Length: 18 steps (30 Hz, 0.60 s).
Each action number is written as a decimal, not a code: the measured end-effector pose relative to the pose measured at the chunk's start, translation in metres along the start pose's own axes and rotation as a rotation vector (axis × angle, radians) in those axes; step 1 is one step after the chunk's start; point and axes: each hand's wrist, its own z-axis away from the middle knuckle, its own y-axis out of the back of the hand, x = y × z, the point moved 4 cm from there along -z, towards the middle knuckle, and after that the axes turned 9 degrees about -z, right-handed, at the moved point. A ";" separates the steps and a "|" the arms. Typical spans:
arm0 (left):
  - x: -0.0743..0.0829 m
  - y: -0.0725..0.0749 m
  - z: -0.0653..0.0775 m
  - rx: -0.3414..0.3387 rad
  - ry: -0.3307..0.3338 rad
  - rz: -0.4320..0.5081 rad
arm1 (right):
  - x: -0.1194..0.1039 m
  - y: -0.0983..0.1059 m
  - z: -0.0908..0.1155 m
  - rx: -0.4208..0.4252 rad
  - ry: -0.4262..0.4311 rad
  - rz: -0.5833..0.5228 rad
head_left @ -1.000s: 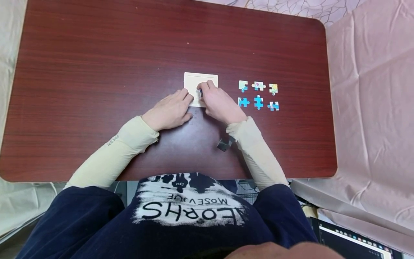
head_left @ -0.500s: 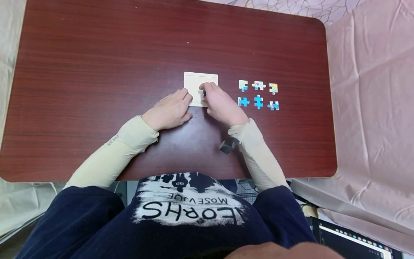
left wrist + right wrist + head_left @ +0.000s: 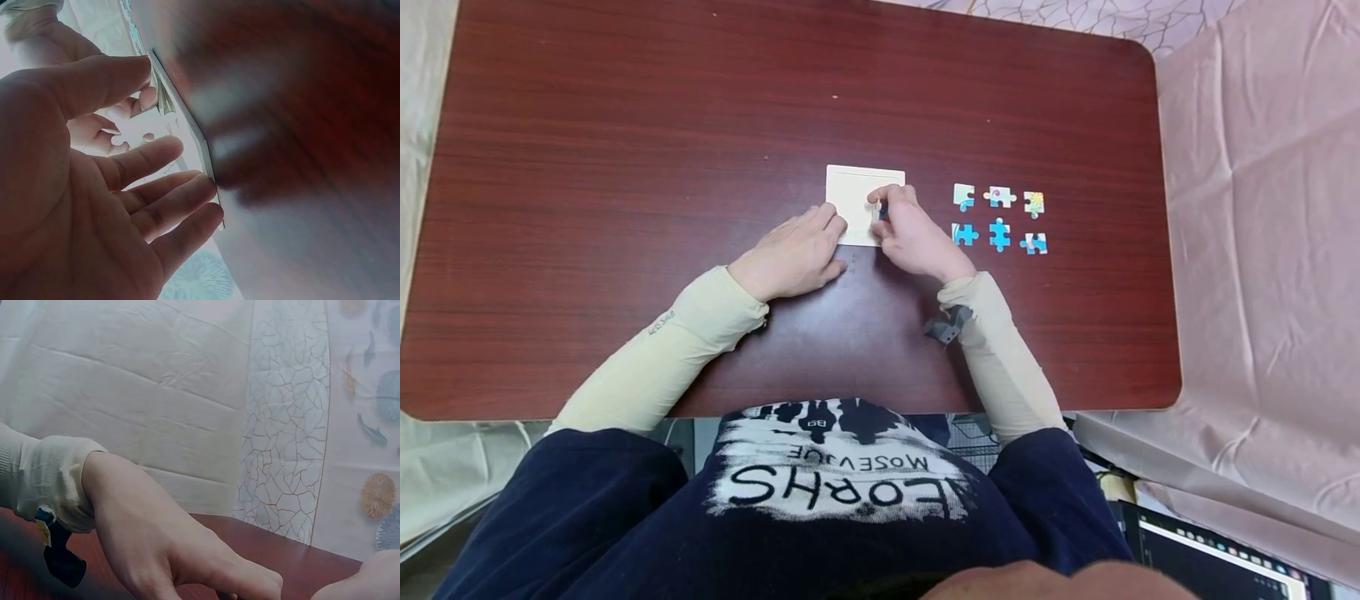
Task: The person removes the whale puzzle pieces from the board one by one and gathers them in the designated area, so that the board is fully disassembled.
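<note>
A pale square puzzle tray [image 3: 852,190] lies flat on the table. My left hand [image 3: 793,254] rests at its lower left, fingertips touching the tray's edge; in the left wrist view the fingers [image 3: 172,219] are loosely extended against the rim. Over the tray's right side, my right hand [image 3: 917,237] pinches a small puzzle piece [image 3: 883,210], held tilted between thumb and fingers. Most of that piece is hidden by the hand; a dark blue part shows. In the right wrist view, the right hand [image 3: 169,531] shows from its back and its fingertips are partly out of frame.
Several loose puzzle pieces [image 3: 999,235] lie in two rows to the right of the tray. The dark red wooden table [image 3: 625,125] extends around them. Pale cloth [image 3: 1262,208] hangs along the right side. A wrist camera mount [image 3: 947,325] hangs below the right wrist.
My right hand has shifted slightly to the right over the tray with the puzzle piece still pinched. My left hand and the loose pieces have stayed put.
</note>
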 end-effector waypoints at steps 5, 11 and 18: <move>0.000 0.000 0.000 -0.004 0.002 -0.001 | 0.004 0.000 -0.002 -0.008 -0.001 -0.090; 0.000 -0.002 0.000 -0.003 0.003 0.004 | 0.011 0.000 -0.005 -0.024 -0.123 -0.364; 0.001 -0.002 -0.001 0.001 -0.003 0.002 | 0.011 0.003 -0.004 0.030 -0.143 -0.391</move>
